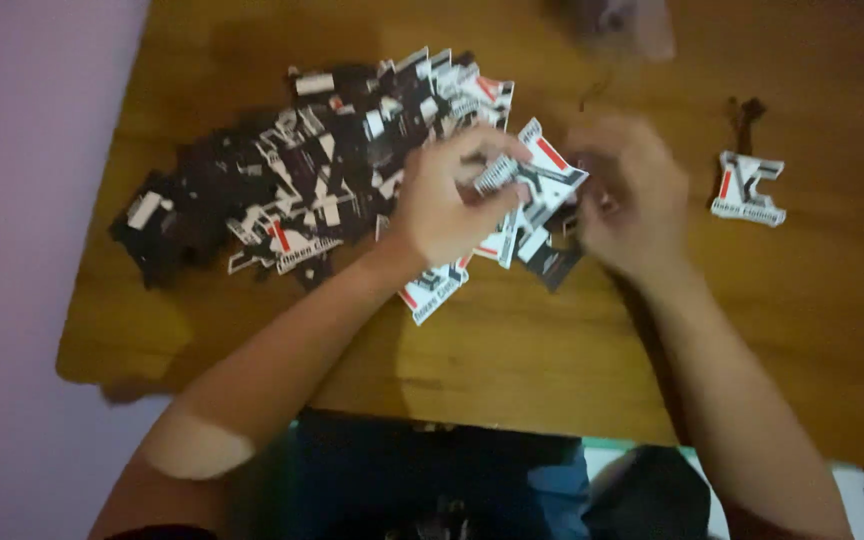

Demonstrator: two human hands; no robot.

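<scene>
A big pile of black, white and red card tags (302, 180) lies on the left half of a wooden table (552, 350). My left hand (447, 200) rests at the pile's right edge and pinches one white and red tag (537, 175) between thumb and fingers. My right hand (627, 195) is blurred, just right of that tag, with its fingers curled close to it; whether it grips anything is unclear. Several loose tags lie under and below my left hand.
A small stack of the same tags (749, 188) lies apart on the right, with a dark string (745, 118) behind it. A blurred clear bag (617, 25) sits at the table's far edge. A pale wall (22, 200) borders the left side.
</scene>
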